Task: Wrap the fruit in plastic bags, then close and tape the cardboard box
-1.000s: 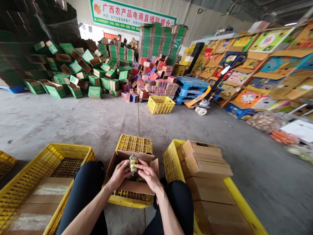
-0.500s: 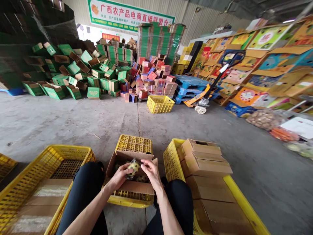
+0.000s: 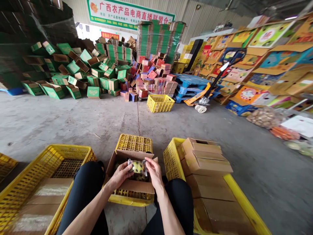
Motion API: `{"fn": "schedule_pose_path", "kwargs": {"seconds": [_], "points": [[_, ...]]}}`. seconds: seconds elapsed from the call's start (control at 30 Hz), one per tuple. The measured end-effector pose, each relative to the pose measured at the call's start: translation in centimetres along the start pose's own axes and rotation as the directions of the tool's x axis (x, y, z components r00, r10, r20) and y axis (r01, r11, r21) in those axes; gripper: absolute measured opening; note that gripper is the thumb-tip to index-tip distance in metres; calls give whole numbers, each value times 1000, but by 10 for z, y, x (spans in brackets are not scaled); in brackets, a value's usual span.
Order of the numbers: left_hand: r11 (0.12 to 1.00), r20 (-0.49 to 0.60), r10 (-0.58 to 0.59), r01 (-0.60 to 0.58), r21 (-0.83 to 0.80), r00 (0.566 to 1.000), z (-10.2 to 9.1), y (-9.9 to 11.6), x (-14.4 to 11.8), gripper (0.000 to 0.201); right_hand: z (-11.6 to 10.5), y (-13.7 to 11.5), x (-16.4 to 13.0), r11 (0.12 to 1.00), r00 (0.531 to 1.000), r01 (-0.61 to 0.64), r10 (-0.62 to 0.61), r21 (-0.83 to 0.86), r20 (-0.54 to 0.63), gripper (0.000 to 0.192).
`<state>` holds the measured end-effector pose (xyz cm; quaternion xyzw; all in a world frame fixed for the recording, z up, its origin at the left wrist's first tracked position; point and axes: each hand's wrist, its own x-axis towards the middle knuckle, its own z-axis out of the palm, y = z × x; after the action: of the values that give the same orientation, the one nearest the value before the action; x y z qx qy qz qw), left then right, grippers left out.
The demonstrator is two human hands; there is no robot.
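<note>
The left hand (image 3: 122, 174) is gripping one end of a wrapped packet (image 3: 138, 167), and the right hand (image 3: 153, 169) is pinching the other. The packet is lying crosswise between the fingertips, above an open carton (image 3: 137, 186). More packets are sitting inside, too shadowed to count. The carton is resting on a yellow crate (image 3: 134, 142) between the knees. A left crate (image 3: 29, 181) and a right crate (image 3: 172, 157) are flanking it, both holding brown boxes. The grey concrete floor (image 3: 110, 122) is stretching ahead, scuffed and crossed by a seam. Farther off, a small crate (image 3: 160, 105) is standing before blue pallets (image 3: 189, 81) and a pallet jack (image 3: 200, 96). Green boxes (image 3: 93, 92) are spilling leftward, printed boxes (image 3: 249, 97) are lining the right side, and a banner (image 3: 132, 14) is hanging on the back wall.
</note>
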<state>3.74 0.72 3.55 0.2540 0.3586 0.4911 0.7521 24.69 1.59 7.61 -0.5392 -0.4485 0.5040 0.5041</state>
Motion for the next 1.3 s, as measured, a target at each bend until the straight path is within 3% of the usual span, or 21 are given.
{"fn": "schedule_pose_path", "kwargs": {"seconds": [0.27,0.43,0.57,0.8,1.1,1.3], "points": [[999,-71,22,-24,-23,997,4,3,-2,53,2,0,-2,975,990,-132,139,179,-22,69],[998,-159,62,-65,-16,985,4,4,-2,49,4,0,-2,976,990,-132,138,175,-22,65],[996,-158,94,-93,14,983,2,4,-2,49,5,-1,-3,983,992,-118,122,141,-21,65],[989,-243,144,-135,54,959,-4,3,1,49,5,-2,-4,985,985,-142,130,98,116,63],[991,-216,130,-117,72,968,-5,1,1,48,2,10,1,993,990,-117,118,-19,76,52],[997,-125,77,-80,-23,989,1,5,0,49,-1,9,2,996,996,-82,83,-19,30,55]]}}
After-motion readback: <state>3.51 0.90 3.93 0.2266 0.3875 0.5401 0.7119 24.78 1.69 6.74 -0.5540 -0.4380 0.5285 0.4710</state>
